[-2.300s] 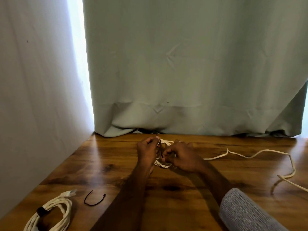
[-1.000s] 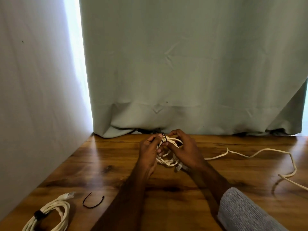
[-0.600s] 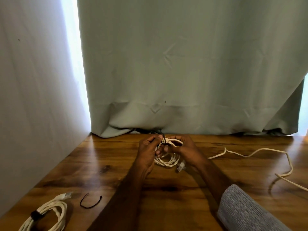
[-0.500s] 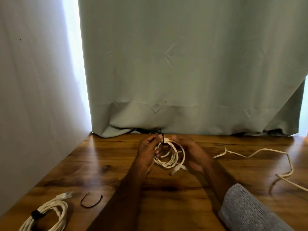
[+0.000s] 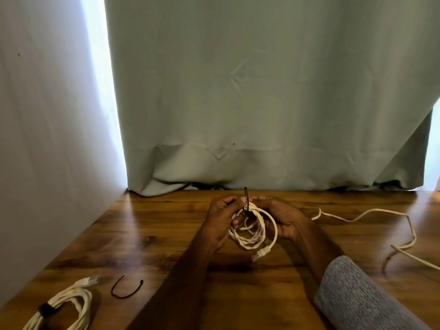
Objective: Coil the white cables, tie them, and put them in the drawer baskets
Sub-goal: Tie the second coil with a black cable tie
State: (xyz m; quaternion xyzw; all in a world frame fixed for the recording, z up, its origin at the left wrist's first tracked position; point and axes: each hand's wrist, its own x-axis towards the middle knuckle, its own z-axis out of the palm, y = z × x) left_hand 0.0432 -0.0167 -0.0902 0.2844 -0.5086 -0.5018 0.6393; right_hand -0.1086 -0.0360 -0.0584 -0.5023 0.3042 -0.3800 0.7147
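A small coil of white cable (image 5: 252, 231) hangs between my hands above the wooden table (image 5: 166, 234), its plug (image 5: 261, 253) dangling at the bottom. A black tie (image 5: 246, 198) wraps the top of the coil, its tail sticking up. My left hand (image 5: 220, 222) pinches the coil and tie at the top. From the right side, my right hand (image 5: 283, 219) grips the coil. A second white cable coil (image 5: 69, 308), bound with a black tie, lies at the near left.
A loose black tie (image 5: 126, 290) lies on the table right of the bound coil. An uncoiled white cable (image 5: 381, 225) snakes across the right side. A grey-green curtain (image 5: 262, 103) hangs at the table's back edge, and a white wall stands on the left.
The coil has been turned upright between my hands, so its loops and plug now hang down. The black tie now wraps the coil's top with its tail pointing up.
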